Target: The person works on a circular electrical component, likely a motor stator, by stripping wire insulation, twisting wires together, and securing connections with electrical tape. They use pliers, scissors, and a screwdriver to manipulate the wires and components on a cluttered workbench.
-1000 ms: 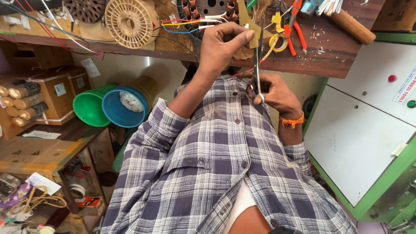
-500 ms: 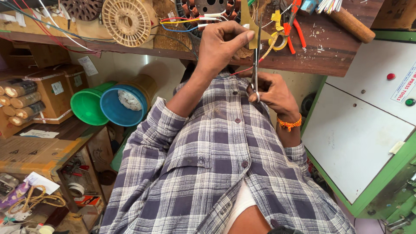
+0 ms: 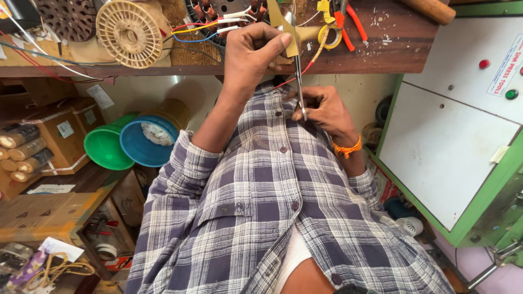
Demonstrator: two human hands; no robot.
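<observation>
Two hands at work, both raised near the front edge of the table (image 3: 376,51). Since the earlier frame the left hand (image 3: 256,51) has shifted slightly leftward along that edge, and the right hand (image 3: 321,111) stays below it, against the checked shirt (image 3: 272,207); the view has moved a little too.

Counts: one thin metal rod (image 3: 299,81), hanging upright between the two hands; one tan paper strip (image 3: 289,35) at the rod's top; one cream plastic spool (image 3: 131,32) toward the table's left part; one motor stator with copper windings (image 3: 218,11) at the back edge; one pair of red-handled pliers (image 3: 348,24) toward the right; two plastic tubs below the table, one green (image 3: 103,147), one blue (image 3: 144,144).

Left hand: arm stretched up, fingers clamped together on the rod's upper end and the paper strip. Right hand: wrist bent, orange thread band (image 3: 348,149) on it, fingers (image 3: 305,103) pinched on the rod's lower end.
</observation>
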